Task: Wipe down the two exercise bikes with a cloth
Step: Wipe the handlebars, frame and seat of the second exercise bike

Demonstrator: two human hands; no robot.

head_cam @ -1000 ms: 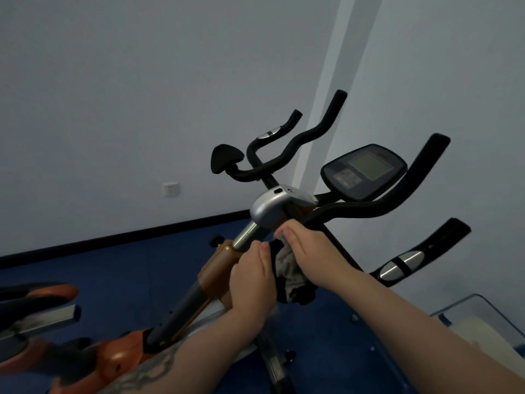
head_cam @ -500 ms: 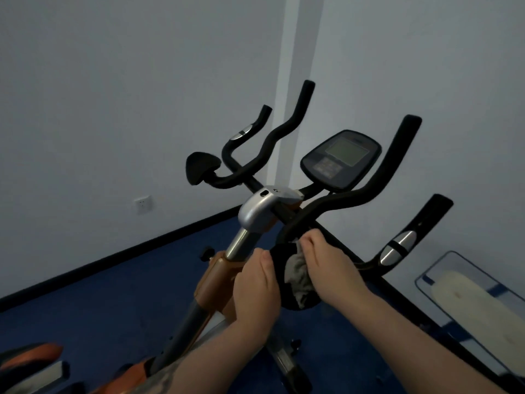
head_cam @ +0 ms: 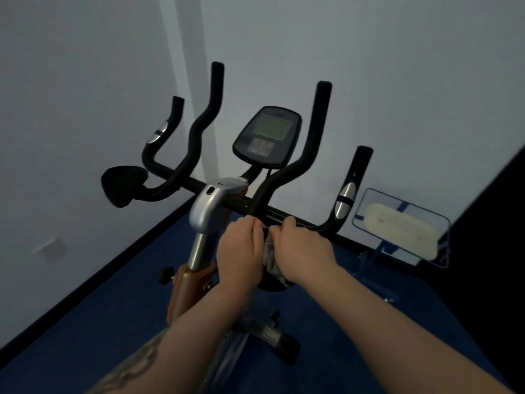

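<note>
Both hands, left [head_cam: 240, 248] and right [head_cam: 302, 250], grip the cloth [head_cam: 270, 255] between them; the handlebar [head_cam: 272, 214] runs crosswise just above, touching the right fingers.

We see the left hand [head_cam: 240, 248] and right hand [head_cam: 302, 248] side by side at the handlebar [head_cam: 272, 214] — the cloth [head_cam: 270, 257] between them, the console [head_cam: 267, 137] behind.

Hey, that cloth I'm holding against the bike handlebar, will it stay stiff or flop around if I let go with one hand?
Likely floppy: the cloth hangs bunched and creased between the left hand and right hand. Probably light, since it sags only a little below them. It may slide on the smooth handlebar.
</note>
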